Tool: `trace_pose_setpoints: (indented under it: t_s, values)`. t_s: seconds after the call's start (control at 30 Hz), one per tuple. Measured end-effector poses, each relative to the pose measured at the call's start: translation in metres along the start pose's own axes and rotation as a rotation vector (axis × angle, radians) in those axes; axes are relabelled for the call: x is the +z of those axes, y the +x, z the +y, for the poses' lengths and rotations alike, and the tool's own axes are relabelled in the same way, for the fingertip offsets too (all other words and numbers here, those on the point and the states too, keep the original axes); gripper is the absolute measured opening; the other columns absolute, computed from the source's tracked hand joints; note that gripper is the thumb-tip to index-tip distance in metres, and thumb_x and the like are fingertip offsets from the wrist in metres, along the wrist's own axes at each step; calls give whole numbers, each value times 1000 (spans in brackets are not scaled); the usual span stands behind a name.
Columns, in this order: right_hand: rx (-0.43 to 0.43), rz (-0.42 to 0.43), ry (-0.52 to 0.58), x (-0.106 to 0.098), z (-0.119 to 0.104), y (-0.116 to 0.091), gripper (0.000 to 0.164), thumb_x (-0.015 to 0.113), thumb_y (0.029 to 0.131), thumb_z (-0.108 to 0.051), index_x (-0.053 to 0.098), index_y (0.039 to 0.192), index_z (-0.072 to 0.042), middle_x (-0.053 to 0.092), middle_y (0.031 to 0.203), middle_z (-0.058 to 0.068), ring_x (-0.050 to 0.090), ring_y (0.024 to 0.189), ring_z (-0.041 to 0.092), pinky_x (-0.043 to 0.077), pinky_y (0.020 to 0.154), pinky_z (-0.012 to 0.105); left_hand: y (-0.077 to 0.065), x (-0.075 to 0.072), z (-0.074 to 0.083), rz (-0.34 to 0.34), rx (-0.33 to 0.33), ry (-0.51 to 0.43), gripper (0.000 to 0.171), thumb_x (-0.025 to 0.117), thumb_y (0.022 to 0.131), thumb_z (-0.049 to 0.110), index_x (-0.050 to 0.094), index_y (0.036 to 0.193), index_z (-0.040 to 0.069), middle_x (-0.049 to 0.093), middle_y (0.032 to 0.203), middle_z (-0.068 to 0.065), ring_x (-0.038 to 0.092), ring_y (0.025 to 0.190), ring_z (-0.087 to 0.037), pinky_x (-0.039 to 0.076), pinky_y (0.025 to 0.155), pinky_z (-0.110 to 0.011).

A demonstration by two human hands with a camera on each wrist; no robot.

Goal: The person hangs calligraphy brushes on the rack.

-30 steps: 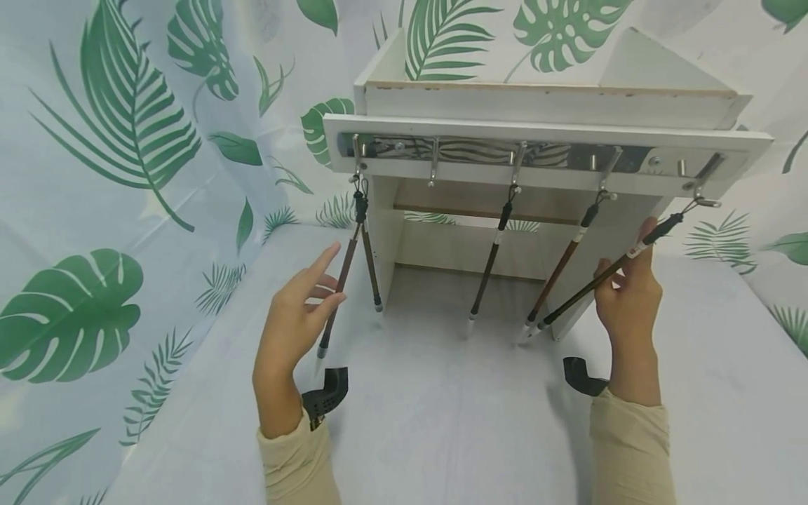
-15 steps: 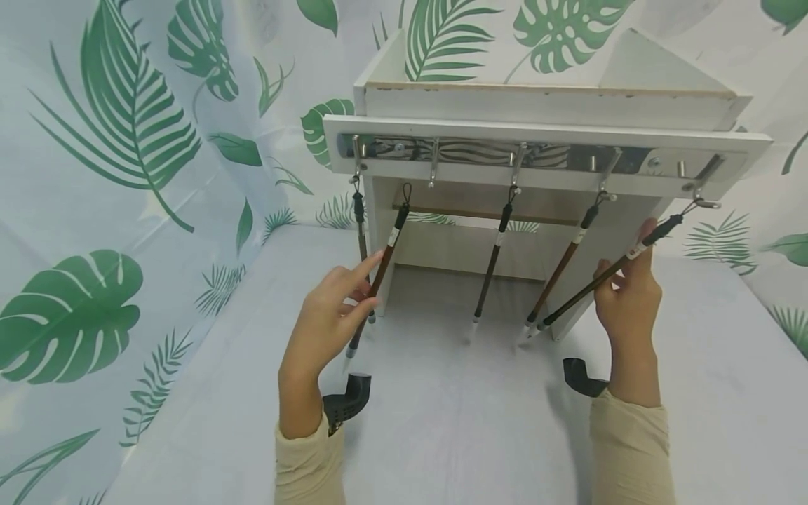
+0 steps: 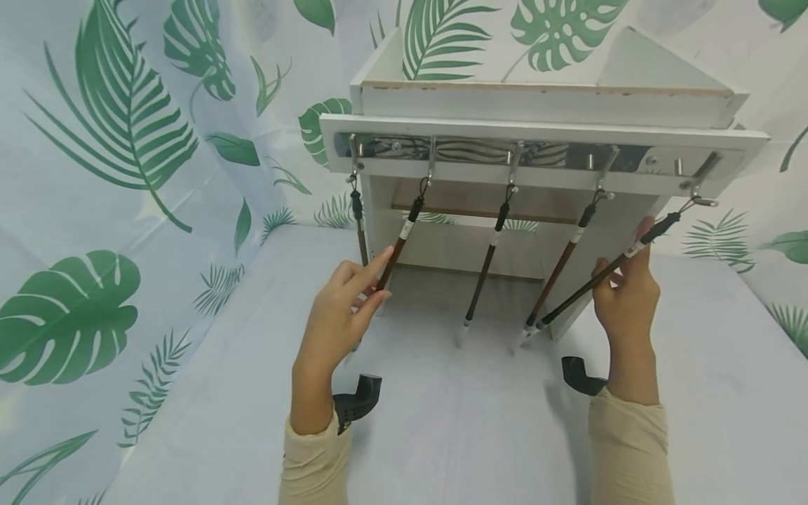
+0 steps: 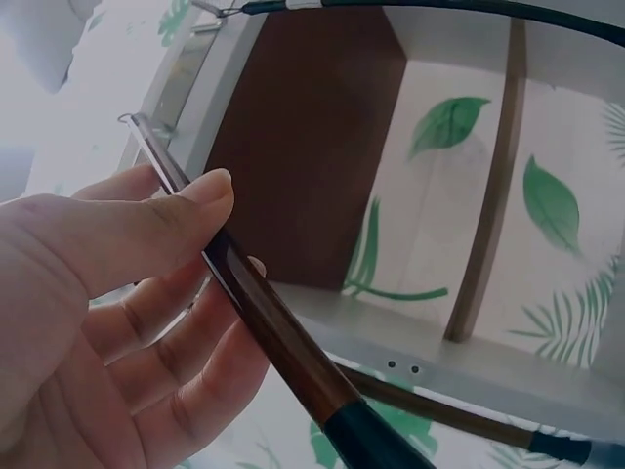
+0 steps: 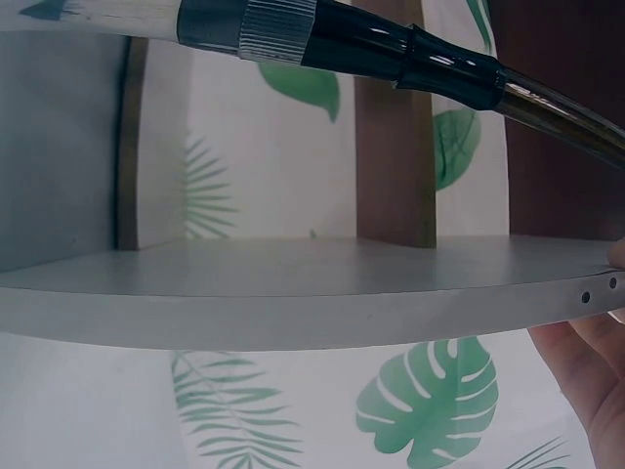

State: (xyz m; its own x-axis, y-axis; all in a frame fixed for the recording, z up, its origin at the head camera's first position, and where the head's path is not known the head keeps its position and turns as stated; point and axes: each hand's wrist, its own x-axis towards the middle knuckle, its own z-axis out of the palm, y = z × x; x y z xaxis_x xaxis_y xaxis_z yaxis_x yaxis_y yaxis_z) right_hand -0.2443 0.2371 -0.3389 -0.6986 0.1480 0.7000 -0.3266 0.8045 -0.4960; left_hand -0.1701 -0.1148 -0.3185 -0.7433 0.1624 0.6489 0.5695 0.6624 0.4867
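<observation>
My left hand (image 3: 341, 308) pinches a reddish-brown calligraphy brush (image 4: 283, 342) between thumb and fingers, on its handle. In the head view the brush's cord loop meets the second metal hook (image 3: 432, 161); whether it bears the weight I cannot tell. A darker brush (image 3: 362, 238) hangs from the first hook, partly behind the left hand. At the far side, my right hand (image 3: 628, 294) holds the front edge of the white side panel (image 3: 583, 280). The rightmost brush (image 3: 581, 291) slants across in front of that hand; its pale bristles (image 5: 107, 18) show in the right wrist view.
Two more brushes, a dark one (image 3: 485, 273) and a reddish one (image 3: 558, 277), hang from the third and fourth hooks. The hook rail (image 3: 543, 126) fronts a white stand on a pale cloth (image 3: 442, 421). A leaf-printed backdrop (image 3: 126, 210) surrounds it.
My left hand has carried the reddish-brown brush rightward, from beside the first hook to the second, where its loop now meets the metal. The right hand keeps its place.
</observation>
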Motion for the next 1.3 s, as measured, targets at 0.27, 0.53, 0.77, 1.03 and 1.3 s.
trace_pose_setpoints:
  t_s: [0.27,0.53,0.77,1.03,1.3]
  values:
    - [12,-2,5,0,-1,0,71,43,89,-1,10,145,-29,53,128,18,57,97,50,49,73,58,1,2,1,-6,3,7,56,65,82,8,48,134,18,51,87,-8,52,72,-12,52,64,-24]
    - [18,-1,6,0,0,0,71,43,89,-2,10,145,-29,53,128,20,56,99,49,49,75,58,3,3,2,-14,-7,-2,55,63,84,9,45,136,18,51,88,-9,53,73,-13,54,64,-28]
    - [19,-1,14,1,1,0,73,43,89,0,11,145,-31,52,131,16,56,103,47,49,76,57,3,4,2,-12,-15,10,56,64,84,9,45,136,18,50,87,-7,52,73,-13,52,62,-26]
    - [22,8,21,2,2,0,74,45,88,1,12,146,-30,51,131,15,56,104,46,50,74,56,2,6,0,-16,-11,0,57,64,83,7,45,136,16,51,87,-11,51,70,-14,52,60,-28]
    - [23,10,21,1,1,-1,72,45,89,0,12,145,-29,53,129,17,56,102,47,50,74,57,3,8,-8,-30,-8,23,53,64,84,10,47,134,16,51,86,-9,51,69,-13,51,60,-23]
